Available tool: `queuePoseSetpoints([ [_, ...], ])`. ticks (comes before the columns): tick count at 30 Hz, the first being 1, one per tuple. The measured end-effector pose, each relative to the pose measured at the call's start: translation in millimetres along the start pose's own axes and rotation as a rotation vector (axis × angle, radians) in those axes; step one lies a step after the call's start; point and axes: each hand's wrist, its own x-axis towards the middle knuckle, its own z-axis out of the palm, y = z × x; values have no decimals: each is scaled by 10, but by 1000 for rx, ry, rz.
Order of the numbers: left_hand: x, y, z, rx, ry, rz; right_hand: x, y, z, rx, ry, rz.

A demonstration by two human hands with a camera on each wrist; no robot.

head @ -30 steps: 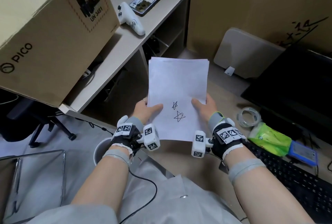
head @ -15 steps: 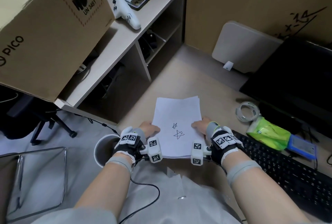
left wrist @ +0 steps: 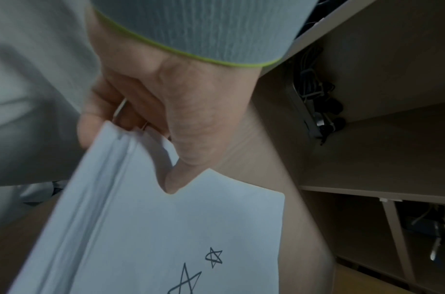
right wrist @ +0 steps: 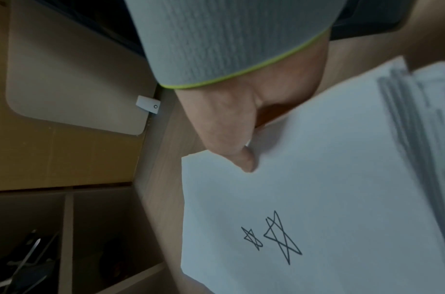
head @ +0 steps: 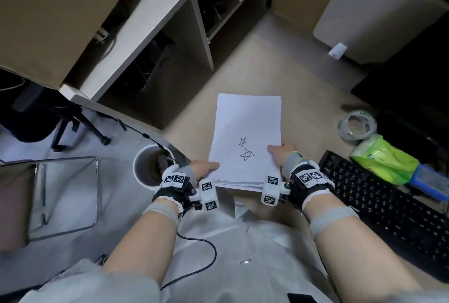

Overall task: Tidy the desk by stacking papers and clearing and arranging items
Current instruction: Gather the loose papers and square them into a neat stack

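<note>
Papers sit gripped between left hand and right hand.

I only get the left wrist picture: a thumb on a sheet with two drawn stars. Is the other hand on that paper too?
Observer: Yes. In the head view the right hand holds the paper stack at its right edge, thumb on top, opposite the left hand.
Visitor: What lies on that far side?
Observer: A black keyboard sits just right of the right hand.
Visitor: Anything else to tidy there?
Observer: Beyond the keyboard there is a roll of clear tape with a green packet beside it.
</note>
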Motion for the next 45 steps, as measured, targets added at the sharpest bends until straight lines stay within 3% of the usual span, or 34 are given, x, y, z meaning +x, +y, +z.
queuePoseSetpoints([
  [4,-79,-73,-13,-47,-7,112,1,14,41,-20,-79,-7],
  [8,-180,95,-55,27,89,249,-102,20,71,30,-86,-68],
  [11,-346,316,-42,-11,146,355,-260,-57,7,145,-5,-166],
  [15,-657,731,15,-241,149,621,-556,-422,-248,265,168,-391],
  [20,-1123,1164,15,-494,214,861,-886,-841,-602,285,238,-665],
  [24,-1354,1313,-4,-571,197,1016,-1039,-1012,-743,487,294,-701],
  [31,-1073,1079,89,-479,263,899,-876,-633,-642,527,224,-564],
  [36,-701,895,222,-388,298,820,-711,-314,-515,512,220,-362],
  [41,-731,936,265,-451,263,789,-752,-406,-500,474,194,-381],
  [45,-984,1123,232,-581,264,854,-848,-671,-591,531,220,-519],
])
